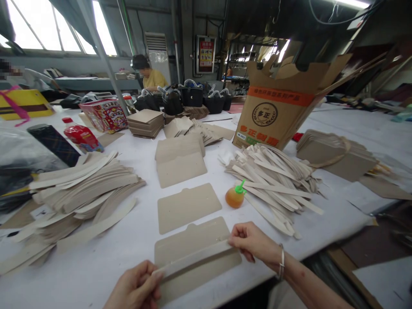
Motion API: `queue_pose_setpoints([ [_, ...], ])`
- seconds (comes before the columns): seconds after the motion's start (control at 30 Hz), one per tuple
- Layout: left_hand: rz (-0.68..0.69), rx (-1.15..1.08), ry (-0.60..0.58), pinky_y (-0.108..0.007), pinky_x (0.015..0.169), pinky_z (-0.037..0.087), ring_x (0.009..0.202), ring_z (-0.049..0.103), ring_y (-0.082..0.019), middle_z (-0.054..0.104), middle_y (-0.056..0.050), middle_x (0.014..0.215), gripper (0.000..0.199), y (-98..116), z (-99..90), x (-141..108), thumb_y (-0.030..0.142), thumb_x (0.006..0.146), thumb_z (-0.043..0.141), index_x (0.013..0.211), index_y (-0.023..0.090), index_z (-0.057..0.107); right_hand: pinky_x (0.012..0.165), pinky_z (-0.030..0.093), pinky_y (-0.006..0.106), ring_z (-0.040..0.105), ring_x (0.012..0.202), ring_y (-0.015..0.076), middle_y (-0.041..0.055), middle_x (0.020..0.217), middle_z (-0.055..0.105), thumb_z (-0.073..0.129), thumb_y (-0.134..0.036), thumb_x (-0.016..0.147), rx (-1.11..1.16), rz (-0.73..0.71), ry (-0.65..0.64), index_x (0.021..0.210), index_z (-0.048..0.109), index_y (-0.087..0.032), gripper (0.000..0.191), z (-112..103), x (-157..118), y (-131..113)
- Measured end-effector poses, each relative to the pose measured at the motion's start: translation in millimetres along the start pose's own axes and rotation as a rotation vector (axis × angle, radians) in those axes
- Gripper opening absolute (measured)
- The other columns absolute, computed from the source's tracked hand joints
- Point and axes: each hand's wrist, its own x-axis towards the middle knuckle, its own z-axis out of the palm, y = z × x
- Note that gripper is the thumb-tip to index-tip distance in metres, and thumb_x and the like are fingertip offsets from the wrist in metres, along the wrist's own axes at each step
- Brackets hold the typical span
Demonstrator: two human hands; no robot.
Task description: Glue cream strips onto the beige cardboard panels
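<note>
A pale cardboard strip [196,259] stretches between my two hands, above a tabbed grey-brown cardboard panel [189,243] at the table's front. My left hand [137,285] pinches the strip's left end. At the other end, my right hand [249,241], with a bangle on the wrist, grips it between thumb and fingers. Just beyond lies a second cardboard panel [189,207], and past it an overlapping row of similar panels [182,167]. A round squeeze bottle [234,197] of amber liquid with a green nozzle stands beyond my right hand.
Heaps of cardboard strips lie left [86,193] and right [273,180]. Behind the right heap stands an open carton [273,107]. A red-labelled bottle [82,135] and a stack of cardboard [146,123] are further back. A person in yellow [154,78] sits beyond black bags [189,94].
</note>
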Motion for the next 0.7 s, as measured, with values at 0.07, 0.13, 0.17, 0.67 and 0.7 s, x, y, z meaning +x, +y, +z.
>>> queue_pose_setpoints([
  [0.07,-0.02,-0.008,0.035,-0.02,0.044,0.039,0.048,0.054,-0.011,0.058,0.0,0.06,0.058,5.9,-4.6,8.0,0.073,0.064,0.059,0.07,0.016,0.047,0.029,0.019,0.017,0.033,0.029,0.0038,-0.0077,0.045,0.047,0.061,-0.038,0.066,0.043,0.0,0.031,0.065,0.046,-0.017,0.026,0.0,13.2,-1.7],
  [0.13,-0.028,-0.031,0.049,-0.02,0.047,0.042,0.052,0.056,-0.012,0.061,-0.001,0.064,0.058,11.2,-8.5,14.7,0.072,0.062,0.061,0.071,0.016,0.05,0.03,0.027,0.016,0.038,0.031,0.0044,-0.0064,0.048,0.051,0.061,-0.04,0.065,0.066,-0.004,0.027,0.067,0.047,-0.016,0.028,-0.5,24.4,-5.2],
  [0.17,-0.036,-0.046,0.06,-0.02,0.047,0.043,0.054,0.057,-0.012,0.062,-0.002,0.066,0.059,13.0,-9.8,17.5,0.072,0.061,0.062,0.072,0.016,0.05,0.031,0.031,0.016,0.041,0.033,0.005,-0.0055,0.05,0.053,0.061,-0.04,0.065,0.075,-0.003,0.024,0.068,0.048,-0.016,0.028,-0.9,29.3,-6.6],
  [0.67,-0.103,-0.009,0.166,-0.019,0.04,0.039,0.048,0.057,-0.012,0.06,-0.003,0.062,0.059,18.2,-18.2,33.0,0.069,0.057,0.063,0.072,0.013,0.05,0.031,0.036,0.017,0.049,0.034,0.0084,-0.0031,0.049,0.055,0.062,-0.046,0.067,0.019,0.077,0.105,0.065,0.044,-0.017,0.034,2.0,49.3,0.3],
  [0.7,-0.104,-0.015,0.174,-0.02,0.04,0.04,0.048,0.058,-0.013,0.061,-0.004,0.062,0.058,18.3,-18.6,32.9,0.067,0.058,0.063,0.074,0.013,0.05,0.032,0.037,0.017,0.049,0.034,0.0086,-0.0032,0.048,0.055,0.061,-0.048,0.068,0.009,0.081,0.101,0.065,0.044,-0.017,0.036,2.5,49.8,1.7],
])
